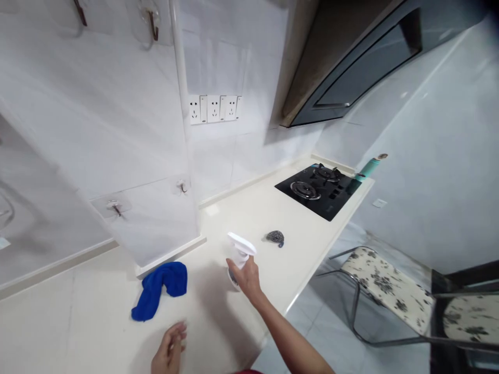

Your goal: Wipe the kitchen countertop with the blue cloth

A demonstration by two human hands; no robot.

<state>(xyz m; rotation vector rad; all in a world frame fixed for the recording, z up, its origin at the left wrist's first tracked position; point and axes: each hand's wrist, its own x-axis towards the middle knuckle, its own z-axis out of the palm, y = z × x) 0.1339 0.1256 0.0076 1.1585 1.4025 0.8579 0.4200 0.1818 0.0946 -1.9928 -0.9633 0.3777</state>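
Note:
My right hand (247, 276) is wrapped round a white spray bottle (242, 245), with its trigger head showing above my fingers. Most of the bottle's body is hidden by the hand. My left hand (170, 348) hovers at the lower edge of view, loosely curled with a gap between thumb and fingers and nothing visible in it. Closest to it lies a crumpled blue cloth (161, 285) on the pale countertop (210, 322). A dark grey scouring ball (275, 237) sits on the counter just beyond the bottle.
A black gas hob (319, 189) is set into the counter's far end, under a range hood (351, 67). Behind it stands a green roll-like object (368, 169). Wall sockets (213, 109) are on the left wall. A floral folding chair (385, 285) stands on the floor at right.

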